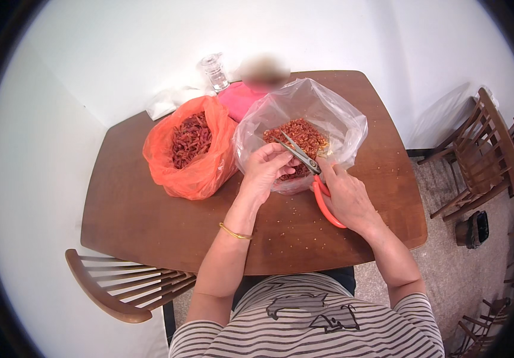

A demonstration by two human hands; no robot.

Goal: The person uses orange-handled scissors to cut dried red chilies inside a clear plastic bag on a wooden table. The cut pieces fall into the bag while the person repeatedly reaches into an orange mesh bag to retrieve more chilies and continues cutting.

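Observation:
My right hand (347,198) grips a pair of scissors (312,164) with red handles, its grey blades parted and pointing up to the left. My left hand (265,170) is closed in a pinch beside the blades; what sits between its fingertips is too small to make out. Both hands are over the near side of a clear plastic bag (343,122), which stands wide at the mouth. Cut red chili pieces (298,134) with pale seeds lie inside it. To the left, an orange-red plastic bag (194,179) holds whole dried red chilies (192,140).
The brown wooden table (143,230) has seeds scattered on its top. At the back are a pink bag (242,102), stacked clear cups (214,70) and white plastic (164,102). Wooden chairs (110,292) stand left and right; a dark bin (471,230) is on the floor.

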